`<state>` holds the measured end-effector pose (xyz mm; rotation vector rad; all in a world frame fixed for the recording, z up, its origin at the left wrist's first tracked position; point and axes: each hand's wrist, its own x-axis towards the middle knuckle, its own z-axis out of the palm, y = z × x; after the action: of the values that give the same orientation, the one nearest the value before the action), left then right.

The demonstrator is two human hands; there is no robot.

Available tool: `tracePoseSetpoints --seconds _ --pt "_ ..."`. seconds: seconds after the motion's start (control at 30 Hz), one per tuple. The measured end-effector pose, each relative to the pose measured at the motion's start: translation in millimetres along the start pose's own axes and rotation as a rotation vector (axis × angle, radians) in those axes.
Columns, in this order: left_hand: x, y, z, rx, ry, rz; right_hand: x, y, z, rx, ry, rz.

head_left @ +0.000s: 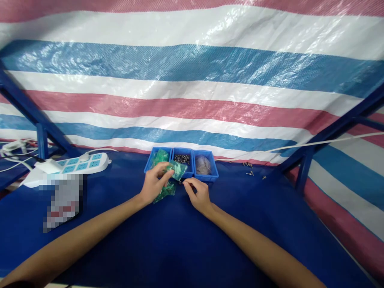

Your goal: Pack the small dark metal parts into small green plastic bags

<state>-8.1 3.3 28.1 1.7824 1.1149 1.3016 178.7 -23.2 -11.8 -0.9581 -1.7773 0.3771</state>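
Observation:
My left hand [154, 185] is closed on a small green-tinted plastic bag [179, 169], held in front of the middle bin. Close to its right, my right hand [198, 197] has thumb and fingers pinched together. A tiny dark piece [180, 183] shows at its fingertips, too small to name. Under my left hand, more green plastic bags [168, 190] lie on the blue table. Beyond the hands stand three blue bins side by side. Green bags [160, 156] fill the left one, small dark screw-like parts [182, 159] the middle one, and clear plastic bags [203, 165] the right one.
A white power strip [90, 163] with cables lies at the left, behind a blurred-out object [67, 198]. Loose small metal parts [250, 173] are scattered at the right rear. Blue frame bars [330, 128] and a striped tarp [186, 108] enclose the table [192, 248].

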Motion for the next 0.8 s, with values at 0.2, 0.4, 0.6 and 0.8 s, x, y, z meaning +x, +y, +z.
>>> tracePoseSetpoints --seconds 0.2,0.4,0.6,0.8 --pt "37 4 -35.2 0.458 0.159 0.066 0 1 2 0.008 -0.041 0.001" --pt "44 -17 -34.8 1.008 -0.137 0.049 1 3 4 -0.049 -0.017 0.045" --pt "46 -18 -21.9 1.071 -0.172 0.187 4 9 6 -0.218 -0.082 0.124" --pt "39 -8 -23.5 0.999 -0.004 0.273 2 14 10 -0.344 -0.238 0.060"
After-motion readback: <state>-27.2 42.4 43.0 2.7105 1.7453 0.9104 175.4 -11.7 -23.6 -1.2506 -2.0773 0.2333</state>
